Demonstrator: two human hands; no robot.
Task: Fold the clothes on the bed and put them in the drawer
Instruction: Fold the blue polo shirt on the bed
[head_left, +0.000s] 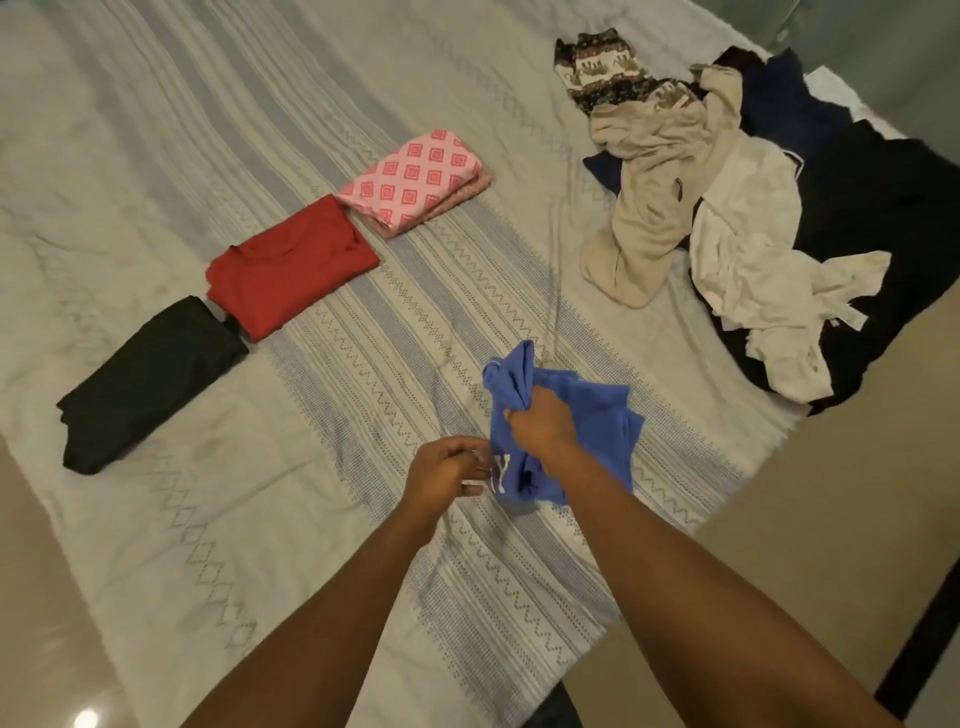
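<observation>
Hands are both holding the blue shirt (597, 410) over the bed (156, 519): right hand (540, 422) gripping a bunched wad, left hand (445, 470) pinching the printed hem. Unfolded pile (727, 218) is lying at the bed's right edge, likely slipping off if dragged. Shirt is hanging twisted; folding it so risks trapping creases.

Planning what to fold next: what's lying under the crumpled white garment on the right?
A black garment shows beneath the white garment, spreading out past it. A beige garment lies against it. Anything else under the white cloth is hidden.
</observation>
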